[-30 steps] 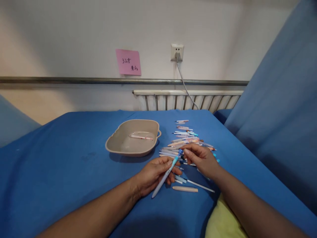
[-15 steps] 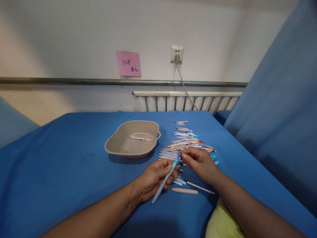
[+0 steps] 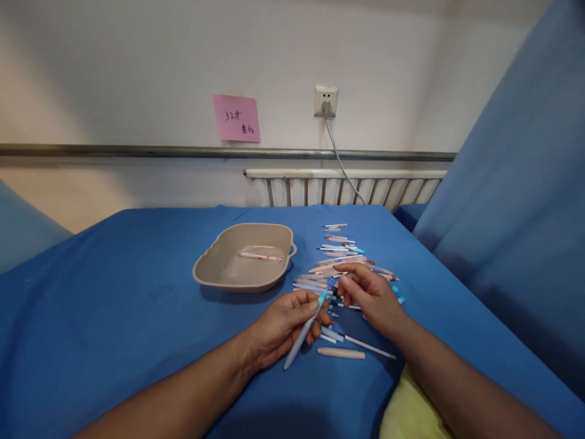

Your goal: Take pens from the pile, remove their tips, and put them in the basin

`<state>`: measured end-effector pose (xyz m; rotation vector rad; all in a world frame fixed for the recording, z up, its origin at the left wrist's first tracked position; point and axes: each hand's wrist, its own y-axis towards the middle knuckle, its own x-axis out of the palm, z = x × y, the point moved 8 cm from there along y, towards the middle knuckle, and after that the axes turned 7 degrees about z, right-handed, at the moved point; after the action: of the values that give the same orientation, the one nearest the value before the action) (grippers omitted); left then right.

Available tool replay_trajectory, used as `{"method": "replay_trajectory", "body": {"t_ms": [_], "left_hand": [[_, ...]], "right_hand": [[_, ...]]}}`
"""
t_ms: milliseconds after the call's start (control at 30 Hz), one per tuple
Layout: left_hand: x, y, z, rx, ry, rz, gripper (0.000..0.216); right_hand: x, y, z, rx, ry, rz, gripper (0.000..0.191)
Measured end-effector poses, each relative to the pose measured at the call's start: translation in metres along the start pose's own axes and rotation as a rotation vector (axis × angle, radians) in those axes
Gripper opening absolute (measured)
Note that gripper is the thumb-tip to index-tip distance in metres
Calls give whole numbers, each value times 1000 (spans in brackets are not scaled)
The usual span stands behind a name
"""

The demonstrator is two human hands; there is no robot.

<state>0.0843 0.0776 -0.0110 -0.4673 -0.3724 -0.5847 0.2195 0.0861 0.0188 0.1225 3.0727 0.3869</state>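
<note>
My left hand (image 3: 290, 323) is closed around a pen (image 3: 301, 340) with a pale lavender-blue barrel, a turquoise section and a blue piece at its upper end. The pen is tilted, its pale end pointing down towards me. Just right of the blue end, my right hand (image 3: 370, 296) hovers with thumb and index finger apart, nothing visible between them. Beneath and behind both hands lies a loose pile of pens and pen parts (image 3: 338, 263), partly hidden by the fingers. Nearer to me rest a cream pen barrel (image 3: 341, 353) and a thin white refill (image 3: 371, 347).
A beige plastic basin (image 3: 214, 274) stands left of the pile, with one pink-and-white pen (image 3: 259, 256) inside. Blue cloth (image 3: 137, 292) covers the table. Yellow fabric (image 3: 411, 408) is under my right forearm. Behind are a metal rail (image 3: 173, 150) and a wall socket (image 3: 326, 101).
My right hand has moved slightly right and up from the pen's blue end, its index finger lifting. The pen in my left hand has shifted a little to the right.
</note>
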Motion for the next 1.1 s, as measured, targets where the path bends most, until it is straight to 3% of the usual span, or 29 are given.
{"method": "replay_trajectory", "body": {"t_ms": [400,767,1100], "left_hand": [[-8,-1,15,16,-36,47,12],[-12,-1,19,-7,-90,87,9],[-13,2,9,-32,-37,96,15]], "right_hand": [[-30,12,-3,113,155,194,31],[-31,16,-1,127,210,196,30],[-81,25,-14,61,355,379,21]]}}
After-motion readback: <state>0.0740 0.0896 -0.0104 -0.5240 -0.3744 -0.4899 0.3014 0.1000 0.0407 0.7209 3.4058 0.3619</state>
